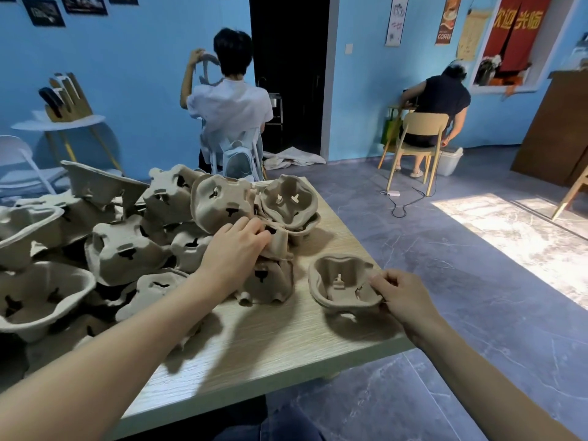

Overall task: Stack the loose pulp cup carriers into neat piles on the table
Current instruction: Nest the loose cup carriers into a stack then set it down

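- Loose heap (105,237): pulp cup carriers tumbled at all angles, some mouth-up, some inverted, covering the table to the left of both grips. Unsorted; no neat pile visible within it.
- Left hand (237,246): reaching into the right edge of the heap, fingers curled round the rim of a carrier in the pile (276,241). Grasping that piece; whether it is already free of its neighbours cannot be told.
- Inverted carrier (269,281): directly below the left grip, bottom-up, touching the gripped piece.
- Nested carriers (291,202): beyond the left grip, mouth tilted toward the camera, apparently two or more seated together near the table's far edge.
- Upright carrier (342,283): alone on bare tabletop, between the two grips, mouth-up, near the table's right edge. Judged to be the base of a new pile.
- Right hand (404,294): at the upright carrier's right rim, thumb and fingers pinching the edge; clenched on it, steadying it.
- Table (286,345): pale wood-grain top; bare area in front of both hands.
- Step in hand: drawing one carrier from the heap while the base is held still.
- Next move calls for: lifting the gripped piece clear, turning it mouth-up to match the base's orientation, then seating it squarely so the cup wells nest.
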